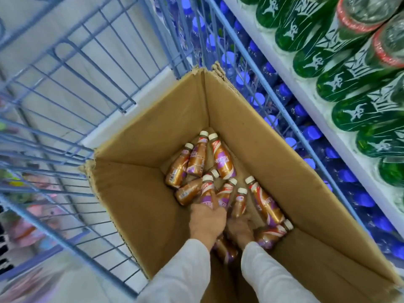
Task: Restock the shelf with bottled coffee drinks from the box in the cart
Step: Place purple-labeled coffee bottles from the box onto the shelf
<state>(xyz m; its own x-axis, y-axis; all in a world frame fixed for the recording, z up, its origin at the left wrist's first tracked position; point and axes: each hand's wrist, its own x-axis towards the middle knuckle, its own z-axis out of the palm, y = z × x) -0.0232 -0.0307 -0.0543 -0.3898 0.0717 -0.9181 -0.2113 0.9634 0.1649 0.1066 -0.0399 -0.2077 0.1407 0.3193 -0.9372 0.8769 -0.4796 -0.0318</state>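
Several copper-and-purple coffee bottles [196, 159] with cream caps lie loose at the bottom of a deep cardboard box [140, 191]. Both my arms, in white sleeves, reach down into it. My left hand [207, 219] grips two upright bottles [207, 192] by their lower bodies. My right hand [239, 229] is curled round another bottle [239, 203] just to the right. More bottles [265, 204] lie beside and under my hands, partly hidden.
The box stands inside a blue wire cart [72, 88]. To the right runs a white shelf [310, 101] with green bottles [328, 60] on top and blue-capped water bottles [282, 92] below, close behind the cart's side.
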